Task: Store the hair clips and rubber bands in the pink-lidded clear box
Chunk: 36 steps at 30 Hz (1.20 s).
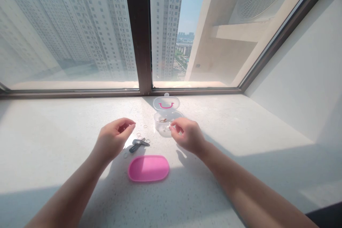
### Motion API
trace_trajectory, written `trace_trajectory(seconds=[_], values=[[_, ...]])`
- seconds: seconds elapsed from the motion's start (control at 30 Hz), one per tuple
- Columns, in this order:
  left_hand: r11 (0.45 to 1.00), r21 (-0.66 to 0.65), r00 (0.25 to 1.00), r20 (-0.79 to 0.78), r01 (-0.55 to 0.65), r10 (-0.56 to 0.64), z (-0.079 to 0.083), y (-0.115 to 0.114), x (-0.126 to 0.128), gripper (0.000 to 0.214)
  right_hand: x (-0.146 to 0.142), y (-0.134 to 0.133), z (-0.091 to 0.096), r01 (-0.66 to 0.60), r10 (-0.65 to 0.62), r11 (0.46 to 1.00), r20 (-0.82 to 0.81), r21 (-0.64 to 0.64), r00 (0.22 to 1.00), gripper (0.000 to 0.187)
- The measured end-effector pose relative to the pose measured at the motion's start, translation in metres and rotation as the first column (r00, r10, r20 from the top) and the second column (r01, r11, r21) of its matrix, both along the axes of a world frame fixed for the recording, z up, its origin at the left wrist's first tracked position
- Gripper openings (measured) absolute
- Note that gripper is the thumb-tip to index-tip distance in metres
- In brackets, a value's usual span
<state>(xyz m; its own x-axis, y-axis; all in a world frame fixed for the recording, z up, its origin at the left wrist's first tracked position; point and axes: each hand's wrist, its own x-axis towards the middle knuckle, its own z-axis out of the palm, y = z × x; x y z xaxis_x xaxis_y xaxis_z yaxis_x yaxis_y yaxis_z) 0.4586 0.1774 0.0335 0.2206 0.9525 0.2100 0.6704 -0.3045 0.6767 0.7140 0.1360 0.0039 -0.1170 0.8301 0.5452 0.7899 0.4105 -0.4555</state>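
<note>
Above the sill, my left hand [113, 137] has its fingers curled and its thumb and forefinger tips brought together. Whatever may be between them is too small to make out. My right hand [188, 133] pinches at the front right of a clear plastic box [159, 125]; what it holds there is unclear. A few small brownish items lie inside the box. Its lid [166, 104], with a pink handle, is tipped back open. Between my hands lie dark snap hair clips [137, 145], crossed over each other, and several thin small hair ties [145, 126].
A pink oval tray [149, 168] rests on the speckled white sill [66, 124], nearer to me than the clips. Behind the box stands the window with its dark frame [144, 42]. A white wall [299, 78] bounds the right side.
</note>
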Motion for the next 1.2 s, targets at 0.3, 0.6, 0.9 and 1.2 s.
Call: trace_trajectory(seconds=[0.3, 0.6, 0.9, 1.2], values=[[0.962, -0.177, 0.891, -0.372, 0.208, -0.261, -0.015, 0.004, -0.005, 0.023, -0.018, -0.008, -0.008, -0.361, 0.363, 0.923, -0.009, -0.131, 0.932, 0.012], [0.935, -0.192, 0.814, -0.462, 0.297, -0.353, -0.01, -0.005, 0.002, 0.022, -0.019, -0.013, -0.007, -0.436, 0.431, 0.895, -0.068, -0.094, 0.9, 0.013], [0.942, -0.134, 0.778, -0.536, 0.307, -0.329, -0.011, -0.006, 0.005, 0.025, -0.013, -0.009, -0.009, -0.406, 0.4, 0.908, -0.07, -0.107, 0.914, 0.013], [0.954, -0.11, 0.823, -0.485, 0.28, -0.297, -0.006, -0.002, 0.003, 0.021, -0.013, -0.008, -0.012, -0.373, 0.36, 0.92, -0.12, -0.122, 0.925, 0.013]])
